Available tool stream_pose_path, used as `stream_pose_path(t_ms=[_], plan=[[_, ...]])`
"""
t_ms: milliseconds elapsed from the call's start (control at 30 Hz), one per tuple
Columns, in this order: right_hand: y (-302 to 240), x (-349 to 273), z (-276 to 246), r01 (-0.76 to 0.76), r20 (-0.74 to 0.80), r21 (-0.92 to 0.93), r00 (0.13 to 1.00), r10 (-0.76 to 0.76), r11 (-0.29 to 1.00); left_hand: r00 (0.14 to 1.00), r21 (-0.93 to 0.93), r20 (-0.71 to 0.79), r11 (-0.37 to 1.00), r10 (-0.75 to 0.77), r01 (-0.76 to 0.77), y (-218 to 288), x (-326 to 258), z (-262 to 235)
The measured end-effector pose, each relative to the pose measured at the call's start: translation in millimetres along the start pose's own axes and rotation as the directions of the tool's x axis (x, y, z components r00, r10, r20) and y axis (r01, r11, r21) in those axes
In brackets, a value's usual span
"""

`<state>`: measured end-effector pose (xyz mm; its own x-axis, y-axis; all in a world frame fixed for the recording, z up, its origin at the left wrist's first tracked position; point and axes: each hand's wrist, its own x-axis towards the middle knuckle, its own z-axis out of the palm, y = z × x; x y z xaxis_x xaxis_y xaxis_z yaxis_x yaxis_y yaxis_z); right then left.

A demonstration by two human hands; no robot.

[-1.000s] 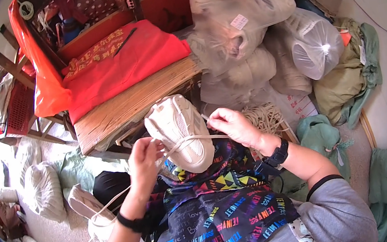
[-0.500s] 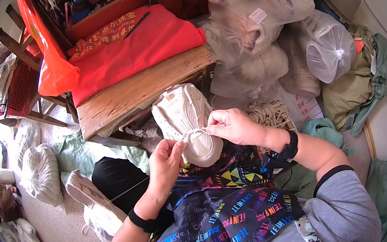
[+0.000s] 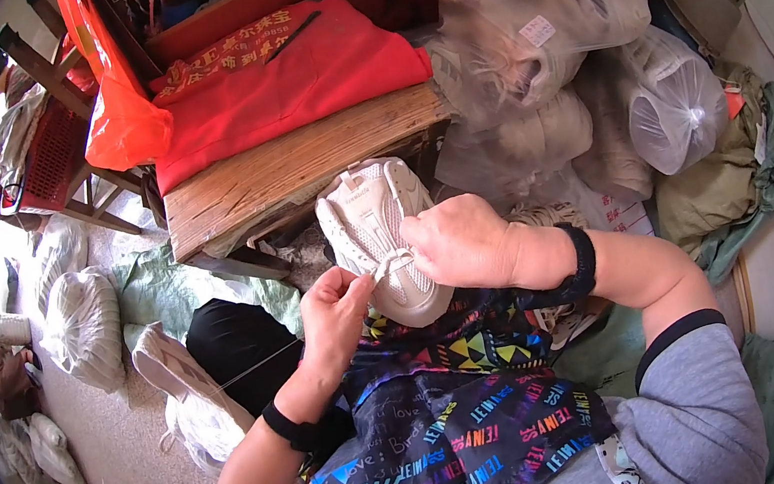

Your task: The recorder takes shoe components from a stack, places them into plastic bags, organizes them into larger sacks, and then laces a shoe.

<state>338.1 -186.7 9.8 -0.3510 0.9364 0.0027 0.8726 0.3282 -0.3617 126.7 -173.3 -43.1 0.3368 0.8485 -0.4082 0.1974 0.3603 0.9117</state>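
Note:
A cream mesh sneaker upper rests toe toward me, just above my lap. Across its front runs a pale shoelace, which lies over the mesh in a loop or knot. My left hand, at the upper's left side, is closed with thumb and forefinger pinching the lace. My right hand is closed at the upper's right edge, its back hiding most of the fingertips; the lace runs up to them. A thin thread stretches from near my left wrist toward another pale shoe upper at my left.
A wooden bench stands ahead, with a red cloth bag on it. Clear plastic sacks of shoe parts are piled to its right. Wrapped white bundles lie on the floor at left, near a wooden chair.
My right hand has turned so its back faces up, and has risen slightly along the upper. My left hand stays near the lace. The whole view has shifted a little.

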Motion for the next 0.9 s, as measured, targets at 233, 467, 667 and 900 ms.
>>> stream_pose_path(t_ms=[233,467,667,900], plan=[[4,1,0,0.047,0.024,-0.007,0.999,-0.047,0.999,0.799,0.627,0.095,0.587,0.594,-0.512,12,5,6],[3,14,-26,0.331,0.205,-0.274,0.937,-0.281,0.903,0.649,0.754,0.550,0.021,0.525,-0.656,70,7,-8],[17,34,-26,0.415,0.114,-0.080,0.907,-0.405,0.906,0.759,0.778,0.579,0.077,0.297,-0.623,80,20,-9],[22,50,-36,0.334,0.461,0.116,0.816,-0.349,0.935,0.731,0.731,0.575,0.170,0.367,-0.660,70,22,-13]])
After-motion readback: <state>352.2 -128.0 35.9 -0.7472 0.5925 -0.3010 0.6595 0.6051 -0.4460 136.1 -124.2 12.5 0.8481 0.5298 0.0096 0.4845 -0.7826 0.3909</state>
